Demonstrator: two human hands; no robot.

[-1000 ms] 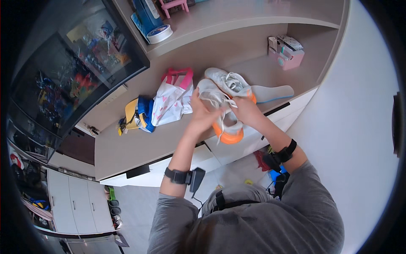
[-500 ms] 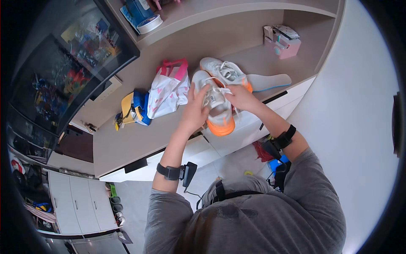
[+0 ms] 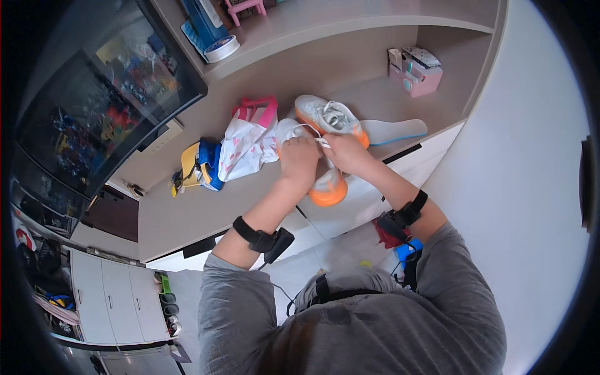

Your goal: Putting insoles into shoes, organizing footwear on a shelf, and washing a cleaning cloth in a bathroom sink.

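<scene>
A white sneaker [image 3: 329, 191] with an orange heel lies at the front edge of the shelf, its heel toward me. My right hand [image 3: 349, 154] pinches its white shoelace [image 3: 321, 142] between thumb and fingers. Over the lacing my left hand [image 3: 299, 164] is closed, fingers curled down; its grip is hidden beneath them. Both hands cover most of the sneaker's middle. Behind and to the right rests a second white and orange sneaker [image 3: 320, 114], its laces loose. A pale insole [image 3: 395, 130] with a blue edge lies beside that one.
Left of the sneakers are a white bag [image 3: 247, 147] with pink handles and a blue and yellow cap-like item [image 3: 203, 164]. At the shelf's far right stands a pink box [image 3: 417, 78]. White drawers [image 3: 425, 156] run below the shelf front. A dark glass cabinet [image 3: 94, 112] flanks the left.
My left hand has moved from the sneaker's side onto its lacing, and its fingers have curled in. My right hand stays at the lace. The view has shifted slightly.
</scene>
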